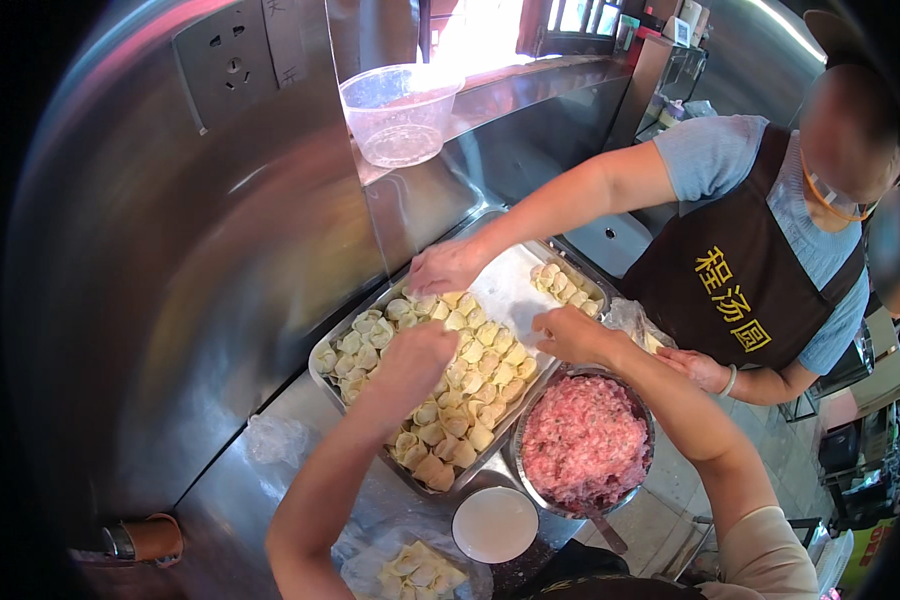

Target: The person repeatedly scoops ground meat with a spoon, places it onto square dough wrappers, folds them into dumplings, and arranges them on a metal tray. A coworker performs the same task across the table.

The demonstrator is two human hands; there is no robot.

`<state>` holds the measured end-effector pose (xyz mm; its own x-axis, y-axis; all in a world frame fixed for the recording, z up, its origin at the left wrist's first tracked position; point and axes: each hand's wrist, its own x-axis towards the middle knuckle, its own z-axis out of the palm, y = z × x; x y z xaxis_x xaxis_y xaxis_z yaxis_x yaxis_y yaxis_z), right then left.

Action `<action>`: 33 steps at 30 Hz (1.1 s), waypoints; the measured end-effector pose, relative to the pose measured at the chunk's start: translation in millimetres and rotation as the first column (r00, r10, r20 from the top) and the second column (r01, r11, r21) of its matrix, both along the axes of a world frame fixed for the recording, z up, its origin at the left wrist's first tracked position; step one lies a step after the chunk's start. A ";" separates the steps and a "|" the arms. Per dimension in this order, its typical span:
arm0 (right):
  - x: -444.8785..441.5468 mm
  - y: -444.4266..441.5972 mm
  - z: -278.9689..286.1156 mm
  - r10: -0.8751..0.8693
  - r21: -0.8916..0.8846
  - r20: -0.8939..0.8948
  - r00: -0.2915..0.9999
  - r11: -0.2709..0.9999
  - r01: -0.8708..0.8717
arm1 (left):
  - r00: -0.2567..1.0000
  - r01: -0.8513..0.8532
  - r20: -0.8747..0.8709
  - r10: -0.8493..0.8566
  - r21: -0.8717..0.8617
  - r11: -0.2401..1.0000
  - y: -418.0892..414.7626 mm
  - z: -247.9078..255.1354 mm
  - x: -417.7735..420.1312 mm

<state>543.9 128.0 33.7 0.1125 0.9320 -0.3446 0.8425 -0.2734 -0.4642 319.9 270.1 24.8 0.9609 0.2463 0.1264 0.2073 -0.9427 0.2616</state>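
Observation:
A metal tray full of folded wontons lies before me. My left hand is over the wontons at the tray's middle left, fingers curled down; whether it holds one is hidden. My right hand hovers near the tray's right edge, beside a pale bare area, its fingers bent; I cannot tell if anything is between them. A steel bowl of pink minced meat stands right of the tray, with a utensil handle at its near edge. More wontons sit in the tray's far right corner.
A co-worker's hand reaches over the tray's far side; their other hand is near a plastic bag. Closer to me are a white bowl and wontons on plastic. A clear plastic tub stands on the ledge.

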 end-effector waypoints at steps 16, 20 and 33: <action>-20.0 2.6 -32.5 0.092 0.006 0.080 0.993 0.996 -0.093 | 0.988 0.030 -0.156 -0.021 0.057 0.998 -25.9 -62.7 91.9; -15.3 2.0 -44.4 0.073 -0.007 -0.048 0.996 0.997 -0.074 | 0.986 0.029 -0.167 -0.025 0.024 0.999 -23.2 -73.1 95.4; -23.2 14.9 -38.5 0.131 -0.184 0.157 0.979 0.978 -0.102 | 0.993 -0.010 -0.107 -0.057 -0.538 0.843 19.2 -29.5 76.8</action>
